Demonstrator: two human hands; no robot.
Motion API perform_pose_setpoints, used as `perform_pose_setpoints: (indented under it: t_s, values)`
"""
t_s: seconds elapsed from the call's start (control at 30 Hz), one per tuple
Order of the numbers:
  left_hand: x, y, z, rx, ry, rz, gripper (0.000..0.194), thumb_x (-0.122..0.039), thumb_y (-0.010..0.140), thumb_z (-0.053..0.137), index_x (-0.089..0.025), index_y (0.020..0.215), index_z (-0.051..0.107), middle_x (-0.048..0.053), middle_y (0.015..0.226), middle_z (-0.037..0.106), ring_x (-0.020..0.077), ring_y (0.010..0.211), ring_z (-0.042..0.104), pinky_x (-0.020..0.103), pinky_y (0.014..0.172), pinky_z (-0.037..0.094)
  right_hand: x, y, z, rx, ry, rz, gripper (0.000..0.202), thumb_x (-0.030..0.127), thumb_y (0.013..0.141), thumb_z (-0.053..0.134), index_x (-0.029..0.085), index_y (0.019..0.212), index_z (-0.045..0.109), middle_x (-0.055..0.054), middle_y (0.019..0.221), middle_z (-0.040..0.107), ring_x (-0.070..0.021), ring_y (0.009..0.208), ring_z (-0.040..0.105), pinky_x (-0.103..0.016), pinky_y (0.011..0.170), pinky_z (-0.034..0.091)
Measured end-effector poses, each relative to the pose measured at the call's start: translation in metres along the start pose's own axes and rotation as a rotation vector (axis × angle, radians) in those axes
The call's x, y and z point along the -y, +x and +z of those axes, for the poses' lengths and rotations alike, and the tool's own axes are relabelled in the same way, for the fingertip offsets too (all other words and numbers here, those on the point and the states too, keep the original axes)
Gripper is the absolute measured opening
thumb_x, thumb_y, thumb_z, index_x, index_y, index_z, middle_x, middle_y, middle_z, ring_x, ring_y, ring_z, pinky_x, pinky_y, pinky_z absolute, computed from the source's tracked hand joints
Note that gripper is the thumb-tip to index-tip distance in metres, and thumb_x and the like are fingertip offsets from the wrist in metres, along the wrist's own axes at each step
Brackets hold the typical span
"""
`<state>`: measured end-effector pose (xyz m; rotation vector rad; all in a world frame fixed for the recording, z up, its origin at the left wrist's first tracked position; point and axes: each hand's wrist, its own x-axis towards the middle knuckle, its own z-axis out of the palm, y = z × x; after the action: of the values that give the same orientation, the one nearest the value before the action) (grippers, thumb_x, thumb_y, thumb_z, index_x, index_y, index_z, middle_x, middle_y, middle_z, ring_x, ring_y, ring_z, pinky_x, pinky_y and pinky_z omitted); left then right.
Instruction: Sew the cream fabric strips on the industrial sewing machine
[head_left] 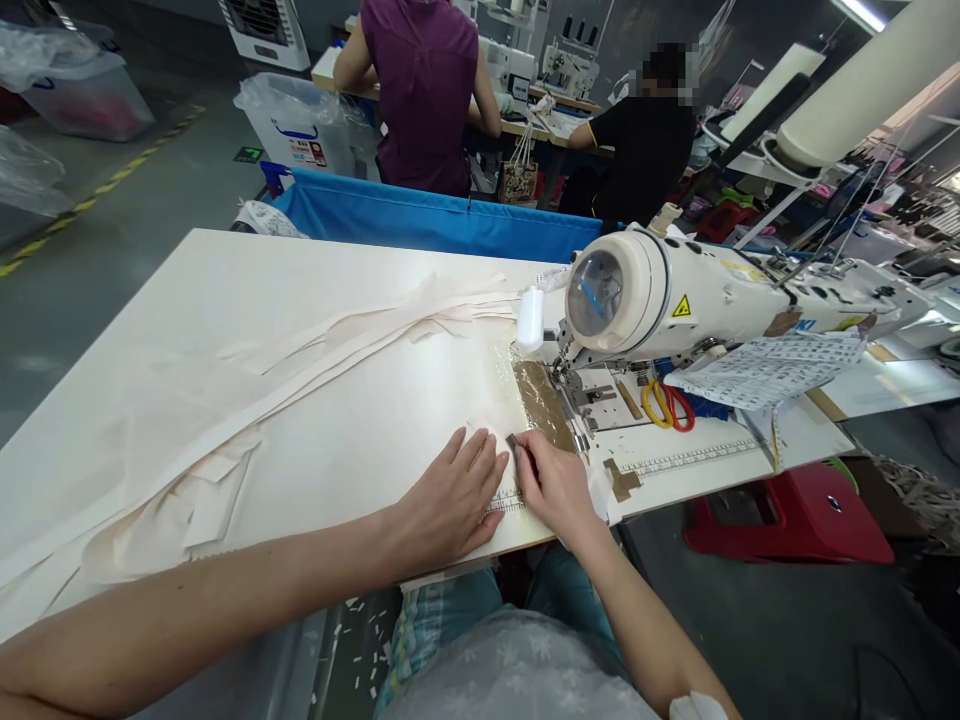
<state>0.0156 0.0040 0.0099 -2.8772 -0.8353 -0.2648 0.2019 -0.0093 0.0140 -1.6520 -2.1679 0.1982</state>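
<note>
My left hand [454, 500] lies flat on the white table [375, 430], fingers stretched out close to its front edge. A small pale piece of fabric [480, 430] seems to be under the fingertips, hard to make out against the tabletop. Just to the right, my right hand [555, 488] is closed in a pinch on a small dark tool [511, 440]; most of it is hidden by the fingers. A ruler strip [506, 502] on the tabletop shows between the hands. Long cream fabric strips [300, 375] stretch across the table to the left, away from both hands.
The sewing machine [720, 290] stands at the right, with red-and-yellow-handled scissors [667, 403] by its bed. A blue cloth trough [450, 215] runs behind the table. Two people work beyond it. A red stool [795, 515] is at lower right.
</note>
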Motion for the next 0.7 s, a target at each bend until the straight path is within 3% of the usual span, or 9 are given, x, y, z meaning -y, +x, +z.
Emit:
perform_pose_setpoints:
  t_s: [0.23, 0.47, 0.57, 0.7]
  values:
    - [-0.002, -0.002, 0.004, -0.010, 0.003, -0.004, 0.061, -0.046, 0.096, 0.045, 0.001, 0.134, 0.056, 0.029, 0.135, 0.055, 0.0414, 0.128, 0.050, 0.054, 0.108, 0.031, 0.000, 0.006, 0.002, 0.044, -0.040, -0.017, 0.020, 0.020, 0.098, 0.040, 0.021, 0.101, 0.059, -0.003, 0.087, 0.074, -0.0166, 0.071, 0.067, -0.025, 0.059, 0.037]
    - [-0.001, -0.001, -0.001, 0.000, 0.008, -0.009, 0.058, -0.044, 0.096, 0.047, -0.001, 0.134, 0.056, 0.028, 0.135, 0.055, 0.0404, 0.129, 0.049, 0.056, 0.108, 0.031, -0.004, -0.012, -0.014, 0.084, -0.040, -0.036, 0.020, 0.020, 0.096, 0.040, 0.021, 0.090, 0.059, -0.001, 0.072, 0.069, -0.0157, 0.061, 0.062, -0.025, 0.056, 0.035]
    - [-0.001, -0.001, 0.000, -0.013, -0.043, -0.004, 0.054, -0.040, 0.096, 0.048, -0.001, 0.133, 0.055, 0.025, 0.137, 0.054, 0.0370, 0.132, 0.045, 0.053, 0.112, 0.030, -0.009, -0.026, -0.020, 0.032, 0.046, 0.059, 0.020, 0.026, 0.098, 0.039, 0.022, 0.090, 0.058, 0.002, 0.064, 0.064, -0.0138, 0.052, 0.056, -0.024, 0.052, 0.033]
    - [-0.002, 0.000, 0.003, -0.026, -0.094, 0.051, 0.048, -0.034, 0.096, 0.049, 0.000, 0.129, 0.057, 0.022, 0.132, 0.057, 0.0325, 0.129, 0.048, 0.046, 0.115, 0.030, -0.007, -0.031, -0.019, -0.058, 0.112, 0.118, 0.021, 0.028, 0.100, 0.038, 0.021, 0.095, 0.058, 0.000, 0.072, 0.067, -0.0135, 0.055, 0.058, -0.023, 0.054, 0.037]
